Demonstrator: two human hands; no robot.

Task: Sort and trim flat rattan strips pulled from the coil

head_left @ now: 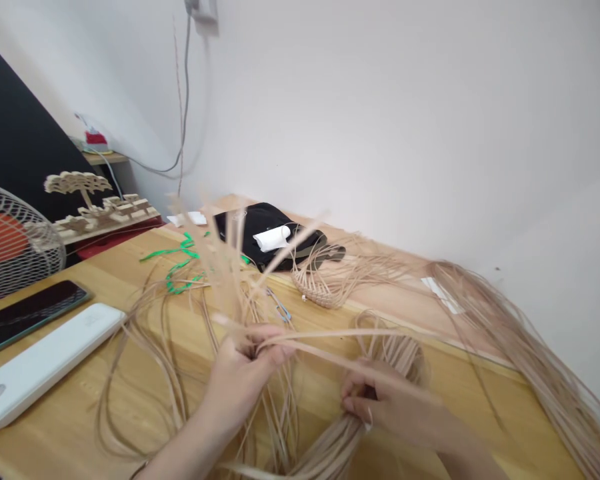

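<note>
My left hand [253, 367] pinches several flat, pale rattan strips [235, 273] where they cross. Their blurred ends fan upward, and two long strips run right, over my right hand. My right hand [385, 400] is closed at the narrow middle of a looped bundle of rattan strips [330, 447]. Part of its grip is hidden behind its own fingers. A small white bit shows beside that hand. Behind the bundle, its upper loop [405, 353] lies on the table. More loose strips [170, 360] curve across the wood left of my left hand.
A partly woven rattan piece [315, 290] lies beside a black bag [260, 233] with a white tube [273, 238] on it. Small blue-handled scissors [283, 310], green cord [183, 263], a power bank [50, 360], a phone [30, 317], a fan [15, 247] and a long strip bundle [520, 347] surround the hands.
</note>
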